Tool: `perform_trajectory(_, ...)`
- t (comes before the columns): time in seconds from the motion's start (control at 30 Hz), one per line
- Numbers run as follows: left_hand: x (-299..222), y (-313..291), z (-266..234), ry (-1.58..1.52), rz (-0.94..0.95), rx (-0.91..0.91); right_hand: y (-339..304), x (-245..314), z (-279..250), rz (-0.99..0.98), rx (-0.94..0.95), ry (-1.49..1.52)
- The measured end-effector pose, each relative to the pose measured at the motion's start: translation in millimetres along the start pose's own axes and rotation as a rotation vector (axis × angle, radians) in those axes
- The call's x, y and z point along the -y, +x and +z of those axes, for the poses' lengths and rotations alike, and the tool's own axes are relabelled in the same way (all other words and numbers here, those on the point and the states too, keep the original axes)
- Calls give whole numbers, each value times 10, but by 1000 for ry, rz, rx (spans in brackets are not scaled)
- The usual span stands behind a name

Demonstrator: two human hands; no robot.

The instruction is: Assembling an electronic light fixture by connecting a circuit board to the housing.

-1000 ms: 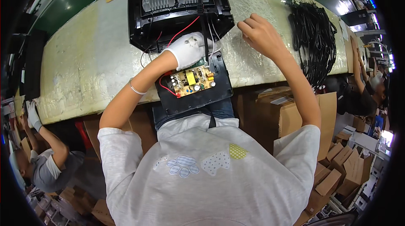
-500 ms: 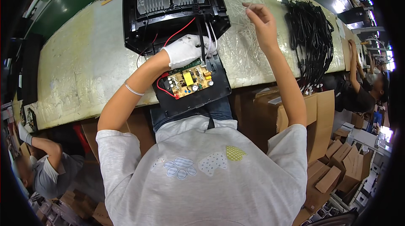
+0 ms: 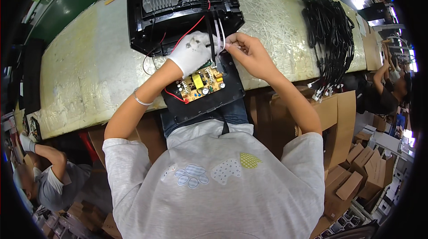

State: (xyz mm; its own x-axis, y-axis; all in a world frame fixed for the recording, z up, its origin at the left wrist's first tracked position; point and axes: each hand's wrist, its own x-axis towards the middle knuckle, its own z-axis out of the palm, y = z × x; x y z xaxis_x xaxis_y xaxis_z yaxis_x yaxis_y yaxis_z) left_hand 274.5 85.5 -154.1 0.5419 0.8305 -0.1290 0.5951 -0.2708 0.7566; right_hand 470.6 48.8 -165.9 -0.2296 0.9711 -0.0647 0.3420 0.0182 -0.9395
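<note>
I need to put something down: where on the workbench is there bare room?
Widest: the workbench left of the black housing. A smaller patch lies between the white strips, black cables and near edge. Crowded: between housing and circuit board, where left hand and right hand meet.

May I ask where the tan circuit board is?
In the head view, the tan circuit board sits slightly left of centre on the black panel, below the gloved left hand.
</note>
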Motion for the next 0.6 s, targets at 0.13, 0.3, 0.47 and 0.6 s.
perform_trajectory(0.13,179,-28,-16,279,237,-97,-89,147,-80,-156,-34,-239)
perform_trajectory(0.3,258,-33,-12,292,395,-218,-94,131,-82,-382,-140,-468)
perform_trajectory(0.47,231,-36,32,261,270,-207,-78,26,-35,-480,-237,-561)
perform_trajectory(0.6,316,16,91,310,301,-215,-36,13,-54,-569,-254,-614)
